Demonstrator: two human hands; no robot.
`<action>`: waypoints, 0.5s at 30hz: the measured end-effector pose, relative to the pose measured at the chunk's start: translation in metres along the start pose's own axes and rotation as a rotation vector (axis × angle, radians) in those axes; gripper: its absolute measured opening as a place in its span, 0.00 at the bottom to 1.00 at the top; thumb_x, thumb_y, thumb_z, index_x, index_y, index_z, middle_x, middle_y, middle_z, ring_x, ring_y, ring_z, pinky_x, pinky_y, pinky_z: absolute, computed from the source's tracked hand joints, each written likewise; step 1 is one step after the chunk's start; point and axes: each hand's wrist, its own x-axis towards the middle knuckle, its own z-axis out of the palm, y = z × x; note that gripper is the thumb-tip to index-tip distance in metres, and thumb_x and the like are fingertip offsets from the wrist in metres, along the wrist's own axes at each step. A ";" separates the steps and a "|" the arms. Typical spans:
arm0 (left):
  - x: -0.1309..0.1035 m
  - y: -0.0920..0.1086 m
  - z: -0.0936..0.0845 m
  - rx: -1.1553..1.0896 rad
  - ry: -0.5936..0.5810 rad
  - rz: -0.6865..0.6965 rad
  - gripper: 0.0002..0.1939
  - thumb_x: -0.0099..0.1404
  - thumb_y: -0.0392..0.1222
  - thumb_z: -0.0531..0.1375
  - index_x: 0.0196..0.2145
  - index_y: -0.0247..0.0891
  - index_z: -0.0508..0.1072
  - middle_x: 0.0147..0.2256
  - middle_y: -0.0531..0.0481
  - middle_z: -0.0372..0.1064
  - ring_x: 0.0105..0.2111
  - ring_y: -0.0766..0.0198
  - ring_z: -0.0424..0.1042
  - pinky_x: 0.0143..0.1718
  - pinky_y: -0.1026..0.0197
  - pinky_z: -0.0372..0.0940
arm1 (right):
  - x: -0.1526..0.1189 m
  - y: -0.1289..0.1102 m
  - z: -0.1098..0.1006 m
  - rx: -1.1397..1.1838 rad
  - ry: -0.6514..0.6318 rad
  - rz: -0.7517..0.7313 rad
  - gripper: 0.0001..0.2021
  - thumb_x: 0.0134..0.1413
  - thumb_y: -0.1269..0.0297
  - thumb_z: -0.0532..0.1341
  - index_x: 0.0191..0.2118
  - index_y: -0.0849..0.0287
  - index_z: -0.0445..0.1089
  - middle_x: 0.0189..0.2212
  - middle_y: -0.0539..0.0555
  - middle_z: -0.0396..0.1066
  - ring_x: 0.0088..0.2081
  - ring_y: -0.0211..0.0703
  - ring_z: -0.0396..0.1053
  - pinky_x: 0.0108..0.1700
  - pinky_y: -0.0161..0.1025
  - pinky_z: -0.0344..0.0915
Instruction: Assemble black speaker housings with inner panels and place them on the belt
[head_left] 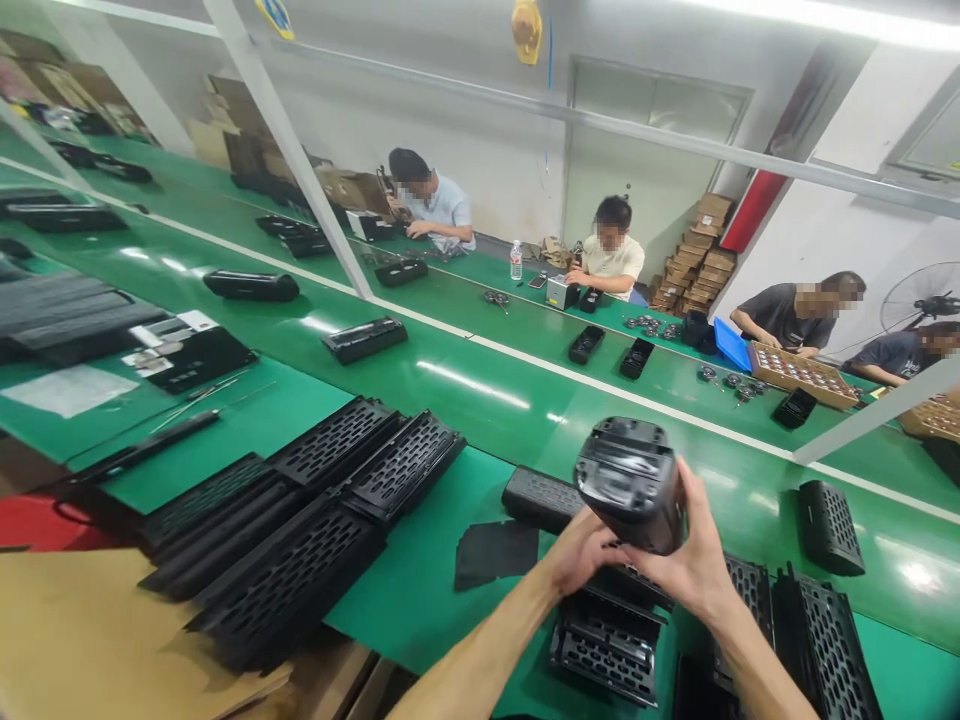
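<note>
Both my hands hold up a black speaker housing [630, 480] with rounded corners, its glossy, ridged end turned up. My left hand [581, 555] grips its lower left side, and my right hand [694, 545] wraps the right side with the thumb along the bottom. The fingers behind the housing are hidden. Under my hands lie black perforated grille panels [607, 650] on the green bench. Just left of the held housing are another black housing with a perforated face [544, 497] and a stack of thin black sheets [496, 555].
Stacked black grille panels [292, 550] cover the bench to the left, beside a cardboard box [97, 630]. More grilles [825, 640] lie at right. A green conveyor [480, 385] carries several black housings. Several people sit across it, near a bottle [516, 260] and a blue tray [731, 343].
</note>
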 end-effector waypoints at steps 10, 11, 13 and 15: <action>-0.023 0.074 0.018 0.747 0.088 0.327 0.59 0.45 0.54 0.77 0.71 0.44 0.57 0.63 0.39 0.64 0.63 0.38 0.63 0.64 0.44 0.59 | 0.006 0.000 -0.043 -0.341 -0.230 -0.086 0.50 0.45 0.61 0.74 0.73 0.44 0.54 0.63 0.60 0.64 0.64 0.71 0.61 0.66 0.73 0.51; -0.024 0.073 0.017 0.727 0.103 0.338 0.59 0.45 0.55 0.76 0.70 0.43 0.57 0.61 0.40 0.66 0.61 0.38 0.65 0.63 0.45 0.61 | 0.000 0.006 -0.046 -0.286 -0.210 -0.033 0.50 0.47 0.56 0.74 0.74 0.44 0.51 0.67 0.60 0.61 0.68 0.70 0.56 0.68 0.73 0.47; -0.027 0.071 0.013 0.697 0.122 0.339 0.58 0.45 0.55 0.76 0.70 0.42 0.58 0.57 0.41 0.69 0.57 0.40 0.68 0.59 0.46 0.64 | -0.014 0.018 -0.052 -0.124 -0.166 0.138 0.51 0.52 0.47 0.71 0.75 0.47 0.45 0.71 0.62 0.54 0.71 0.69 0.51 0.68 0.71 0.50; -0.030 0.071 0.011 0.688 0.129 0.328 0.57 0.44 0.54 0.76 0.69 0.42 0.59 0.55 0.42 0.70 0.55 0.41 0.69 0.57 0.48 0.65 | -0.029 0.028 -0.053 0.059 -0.143 0.294 0.49 0.54 0.41 0.68 0.74 0.50 0.46 0.71 0.65 0.54 0.69 0.68 0.55 0.65 0.67 0.57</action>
